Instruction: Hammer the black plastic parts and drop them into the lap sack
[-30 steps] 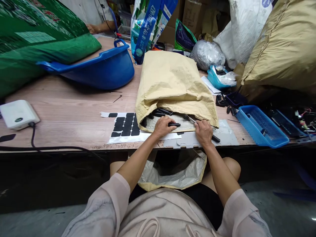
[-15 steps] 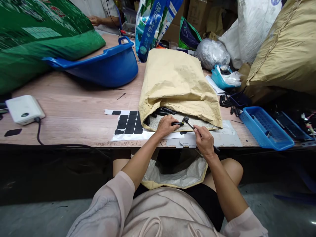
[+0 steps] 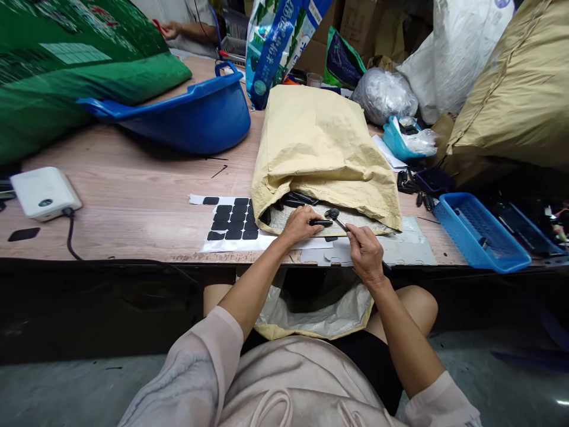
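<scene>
The left hand [image 3: 297,226] pinches a short black stick [image 3: 322,222] between thumb and fingers, its free end pointing toward the right hand [image 3: 365,252]. The right hand is curled around a tool [image 3: 341,222] with a metal shaft; the tool's round dark head sits ahead and to the left of that hand, just beside the tip of the black stick, and whether the two touch I cannot tell. Under and beyond the left hand lies the open mouth of a yellow sack [image 3: 317,139] on the bench [image 3: 155,184], with more black pieces [image 3: 296,200] inside it, just past the fingers. Left of the left hand, near it, is a sheet of black stickers [image 3: 233,220]; farther out that way stand a blue basin [image 3: 191,121] and a white box [image 3: 44,194] with a cord. Well to the right of the right hand sits a blue basket [image 3: 486,234]. Below both hands, another sack [image 3: 317,333] gapes open between the person's knees
</scene>
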Action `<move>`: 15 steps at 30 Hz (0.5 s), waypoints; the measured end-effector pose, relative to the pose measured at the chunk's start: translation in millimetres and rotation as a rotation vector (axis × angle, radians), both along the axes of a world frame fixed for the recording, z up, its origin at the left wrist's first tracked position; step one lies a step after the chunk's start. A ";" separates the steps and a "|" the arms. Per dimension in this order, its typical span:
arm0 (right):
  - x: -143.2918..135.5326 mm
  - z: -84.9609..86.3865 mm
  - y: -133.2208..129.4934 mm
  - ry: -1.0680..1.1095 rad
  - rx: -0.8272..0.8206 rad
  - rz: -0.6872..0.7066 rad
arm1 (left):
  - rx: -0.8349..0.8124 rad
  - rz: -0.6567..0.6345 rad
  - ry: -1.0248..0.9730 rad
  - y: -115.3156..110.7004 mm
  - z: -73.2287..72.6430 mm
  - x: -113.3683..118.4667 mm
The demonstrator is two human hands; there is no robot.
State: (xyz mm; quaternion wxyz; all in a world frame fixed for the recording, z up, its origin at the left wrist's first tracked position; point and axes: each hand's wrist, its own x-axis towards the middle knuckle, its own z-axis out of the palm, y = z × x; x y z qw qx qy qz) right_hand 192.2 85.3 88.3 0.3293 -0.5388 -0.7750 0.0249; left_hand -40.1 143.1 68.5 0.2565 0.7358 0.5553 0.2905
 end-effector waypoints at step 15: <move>27.6 -12.7 45.8 -0.150 0.035 -0.126 | -0.047 0.005 -0.007 0.5 5.0 0.0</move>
